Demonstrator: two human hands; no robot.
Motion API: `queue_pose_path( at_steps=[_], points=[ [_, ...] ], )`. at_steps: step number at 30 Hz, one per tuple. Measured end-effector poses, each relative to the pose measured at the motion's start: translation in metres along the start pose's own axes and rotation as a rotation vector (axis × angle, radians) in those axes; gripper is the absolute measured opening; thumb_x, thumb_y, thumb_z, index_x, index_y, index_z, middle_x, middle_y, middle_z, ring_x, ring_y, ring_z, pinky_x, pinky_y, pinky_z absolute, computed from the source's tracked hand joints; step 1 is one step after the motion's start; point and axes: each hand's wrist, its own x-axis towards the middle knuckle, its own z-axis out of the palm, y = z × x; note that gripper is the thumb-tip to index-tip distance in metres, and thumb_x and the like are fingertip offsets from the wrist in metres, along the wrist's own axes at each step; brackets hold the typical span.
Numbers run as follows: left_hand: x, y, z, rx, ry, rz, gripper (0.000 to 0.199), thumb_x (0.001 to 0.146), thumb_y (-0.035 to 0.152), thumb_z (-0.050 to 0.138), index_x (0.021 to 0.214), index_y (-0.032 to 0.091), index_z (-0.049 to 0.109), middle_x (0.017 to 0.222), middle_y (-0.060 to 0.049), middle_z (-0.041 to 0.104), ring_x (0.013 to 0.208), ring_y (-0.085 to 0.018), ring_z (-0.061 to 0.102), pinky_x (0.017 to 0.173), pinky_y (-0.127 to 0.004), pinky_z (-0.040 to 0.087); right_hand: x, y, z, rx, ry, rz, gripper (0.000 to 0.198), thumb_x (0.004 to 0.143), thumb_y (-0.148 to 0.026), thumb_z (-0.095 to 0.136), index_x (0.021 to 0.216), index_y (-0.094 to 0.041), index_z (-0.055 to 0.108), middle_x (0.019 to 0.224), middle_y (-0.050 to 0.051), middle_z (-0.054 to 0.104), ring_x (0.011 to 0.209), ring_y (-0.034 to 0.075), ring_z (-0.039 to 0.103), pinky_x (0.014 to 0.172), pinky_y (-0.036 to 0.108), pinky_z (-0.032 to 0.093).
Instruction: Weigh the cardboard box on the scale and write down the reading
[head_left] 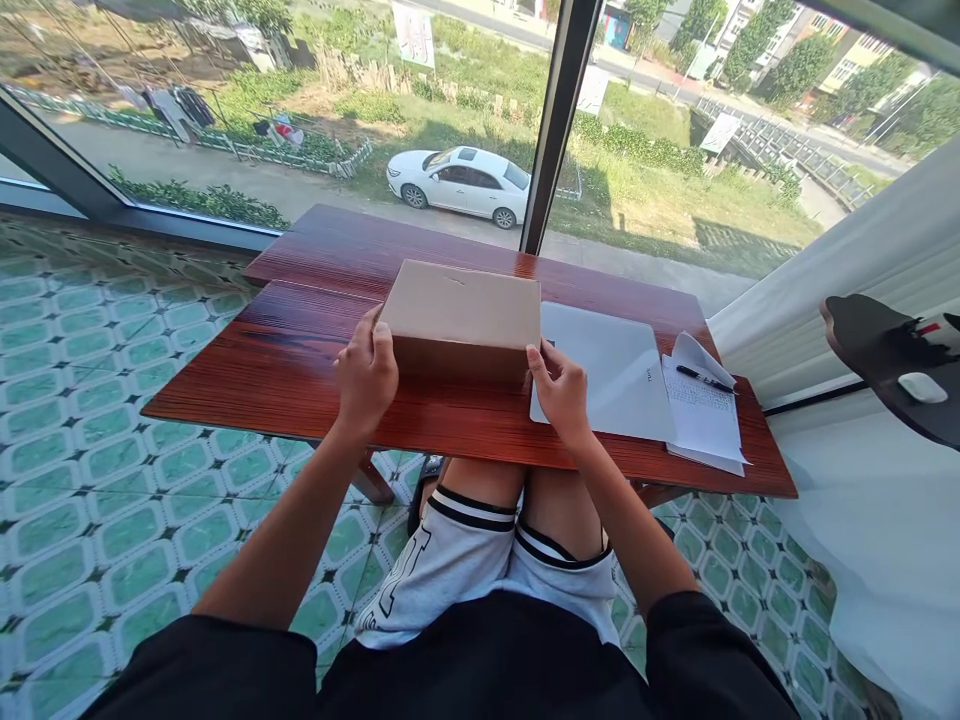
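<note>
A closed brown cardboard box [461, 310] is in front of me at the reddish-brown wooden table [277, 370]. My left hand [367, 375] grips its left side, thumb at the near left corner. On the opposite side, my right hand [559, 385] holds the near right corner, with its thumb on the front and the other fingers partly hidden behind. Whether the box rests on the tabletop or is slightly raised, I cannot tell. Just right of it lies a closed silver laptop [607, 365], partly under my right hand.
Right of the laptop are sheets of paper [705, 425] with a black pen [705, 378] on top. A dark shelf [877, 345] holding a small white object [922, 388] juts in at the right, by a white curtain [847, 540]. Behind the table stands a large window with a dark frame [559, 120].
</note>
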Motion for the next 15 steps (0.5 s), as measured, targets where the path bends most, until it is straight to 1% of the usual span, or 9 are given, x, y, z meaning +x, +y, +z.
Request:
queue_pose_path(
  at_steps=[2, 3, 4, 6, 8, 9, 10, 12, 15],
  points=[
    [0.001, -0.001, -0.001, -0.047, -0.012, -0.031, 0.056, 0.097, 0.042, 0.030, 0.146, 0.024, 0.051, 0.146, -0.008, 0.058, 0.130, -0.030, 0.058, 0.116, -0.047, 0.041, 0.002, 0.002, -0.005, 0.007, -0.050, -0.008, 0.062, 0.095, -0.062, 0.054, 0.139, -0.020, 0.065, 0.134, 0.006, 0.065, 0.116, 0.025, 0.068, 0.091, 0.034, 0.060],
    [0.001, -0.001, -0.002, -0.056, -0.010, -0.029, 0.056, 0.097, 0.040, 0.032, 0.148, 0.025, 0.048, 0.146, -0.008, 0.058, 0.130, -0.029, 0.058, 0.116, -0.047, 0.041, 0.002, 0.003, -0.009, 0.006, -0.067, -0.013, 0.063, 0.095, -0.062, 0.054, 0.140, -0.019, 0.064, 0.136, 0.007, 0.064, 0.119, 0.025, 0.067, 0.090, 0.033, 0.060],
    [0.001, -0.001, -0.002, -0.054, 0.016, 0.006, 0.056, 0.096, 0.039, 0.034, 0.150, 0.024, 0.045, 0.146, -0.008, 0.058, 0.131, -0.028, 0.056, 0.117, -0.047, 0.040, 0.003, 0.004, -0.013, -0.002, -0.078, -0.019, 0.064, 0.095, -0.062, 0.054, 0.141, -0.018, 0.063, 0.136, 0.008, 0.064, 0.121, 0.024, 0.066, 0.089, 0.032, 0.061],
    [0.000, 0.002, -0.003, -0.039, 0.147, 0.167, 0.056, 0.097, 0.038, 0.038, 0.150, 0.019, 0.042, 0.144, -0.009, 0.058, 0.134, -0.026, 0.052, 0.120, -0.045, 0.038, 0.005, 0.004, -0.026, -0.037, -0.072, -0.039, 0.066, 0.096, -0.062, 0.053, 0.141, -0.015, 0.062, 0.135, 0.011, 0.065, 0.120, 0.023, 0.066, 0.085, 0.030, 0.061],
    [-0.002, 0.010, -0.004, -0.015, 0.288, 0.395, 0.055, 0.098, 0.040, 0.039, 0.146, 0.014, 0.044, 0.144, -0.010, 0.056, 0.139, -0.025, 0.047, 0.123, -0.045, 0.035, 0.007, 0.004, -0.045, -0.081, -0.041, -0.073, 0.064, 0.097, -0.061, 0.052, 0.140, -0.014, 0.062, 0.131, 0.012, 0.067, 0.117, 0.021, 0.067, 0.080, 0.027, 0.061],
    [-0.005, 0.017, -0.004, -0.008, 0.334, 0.496, 0.055, 0.098, 0.042, 0.039, 0.144, 0.012, 0.044, 0.143, -0.011, 0.055, 0.140, -0.026, 0.045, 0.124, -0.046, 0.035, 0.008, 0.004, -0.056, -0.106, -0.023, -0.093, 0.062, 0.098, -0.059, 0.051, 0.139, -0.014, 0.062, 0.130, 0.011, 0.067, 0.116, 0.021, 0.067, 0.078, 0.026, 0.061],
    [-0.008, 0.026, -0.003, -0.001, 0.351, 0.572, 0.055, 0.098, 0.044, 0.038, 0.142, 0.011, 0.044, 0.142, -0.013, 0.054, 0.141, -0.026, 0.044, 0.124, -0.047, 0.035, 0.010, 0.004, -0.068, -0.135, -0.001, -0.111, 0.060, 0.098, -0.058, 0.051, 0.138, -0.014, 0.063, 0.127, 0.011, 0.069, 0.115, 0.020, 0.067, 0.076, 0.025, 0.060],
    [-0.017, 0.049, 0.002, 0.034, 0.321, 0.671, 0.056, 0.097, 0.044, 0.039, 0.141, 0.012, 0.044, 0.140, -0.015, 0.055, 0.142, -0.027, 0.044, 0.124, -0.048, 0.035, 0.015, 0.007, -0.095, -0.208, 0.055, -0.136, 0.055, 0.099, -0.056, 0.052, 0.133, -0.015, 0.065, 0.122, 0.010, 0.071, 0.112, 0.019, 0.068, 0.072, 0.024, 0.059],
    [-0.034, 0.089, 0.017, 0.122, 0.191, 0.755, 0.051, 0.091, 0.042, 0.041, 0.136, 0.018, 0.050, 0.136, -0.015, 0.059, 0.140, -0.026, 0.047, 0.121, -0.046, 0.037, 0.023, 0.016, -0.138, -0.322, 0.154, -0.175, 0.051, 0.098, -0.054, 0.051, 0.128, -0.015, 0.068, 0.118, 0.010, 0.072, 0.107, 0.020, 0.069, 0.066, 0.024, 0.057]
  ],
)
